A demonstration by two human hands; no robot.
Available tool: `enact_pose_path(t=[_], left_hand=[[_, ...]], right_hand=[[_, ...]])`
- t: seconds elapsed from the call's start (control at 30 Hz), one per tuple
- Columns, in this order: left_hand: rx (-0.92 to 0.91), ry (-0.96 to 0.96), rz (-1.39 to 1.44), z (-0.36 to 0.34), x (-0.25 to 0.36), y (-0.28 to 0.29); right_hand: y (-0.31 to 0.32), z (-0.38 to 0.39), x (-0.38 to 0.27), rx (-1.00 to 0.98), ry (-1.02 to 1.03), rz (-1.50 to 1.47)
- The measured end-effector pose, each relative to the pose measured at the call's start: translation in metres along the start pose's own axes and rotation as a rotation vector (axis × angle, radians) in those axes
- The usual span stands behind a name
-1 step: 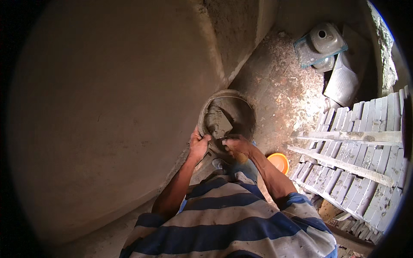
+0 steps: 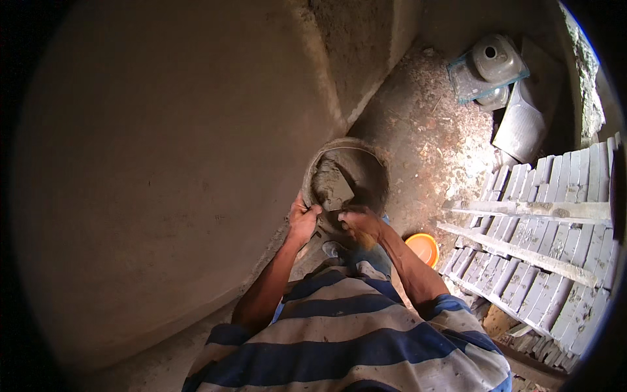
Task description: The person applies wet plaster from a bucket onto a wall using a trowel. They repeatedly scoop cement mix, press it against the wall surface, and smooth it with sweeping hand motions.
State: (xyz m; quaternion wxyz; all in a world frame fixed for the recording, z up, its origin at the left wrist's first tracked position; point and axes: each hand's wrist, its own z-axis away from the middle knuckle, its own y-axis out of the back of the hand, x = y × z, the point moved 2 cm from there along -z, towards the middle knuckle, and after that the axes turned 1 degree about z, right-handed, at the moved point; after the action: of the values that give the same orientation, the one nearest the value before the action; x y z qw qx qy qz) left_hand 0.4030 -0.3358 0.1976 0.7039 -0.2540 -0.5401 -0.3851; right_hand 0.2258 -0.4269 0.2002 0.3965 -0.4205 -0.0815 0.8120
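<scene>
A round bucket (image 2: 371,173) crusted with grey mortar is held in front of my body. Inside it, at the left, lies a trowel blade (image 2: 339,191) with wet grey mortar (image 2: 326,171) on it. My left hand (image 2: 303,219) grips the bucket's near-left rim, thumb over the edge. At the near-right rim my right hand (image 2: 358,223) is closed around what looks like the trowel's handle, mostly hidden by the fingers.
A plastered wall (image 2: 163,163) fills the left. Metal sink pieces (image 2: 496,60) lie on the dusty floor (image 2: 444,137) at upper right. An orange basin (image 2: 431,248) sits right of me, beside stacked white strips with long battens (image 2: 522,206) across them.
</scene>
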Motion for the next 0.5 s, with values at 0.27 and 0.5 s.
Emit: enact_pose_path(t=[0.27, 0.5], left_hand=[[0.451, 0.594, 0.314, -0.036, 0.038, -0.063], [0.455, 0.626, 0.506, -0.051, -0.035, -0.040]], right_hand=[[0.043, 0.041, -0.080, 0.018, 0.216, -0.146], [0.127, 0.114, -0.200, 0.507, 0.859, -0.021]])
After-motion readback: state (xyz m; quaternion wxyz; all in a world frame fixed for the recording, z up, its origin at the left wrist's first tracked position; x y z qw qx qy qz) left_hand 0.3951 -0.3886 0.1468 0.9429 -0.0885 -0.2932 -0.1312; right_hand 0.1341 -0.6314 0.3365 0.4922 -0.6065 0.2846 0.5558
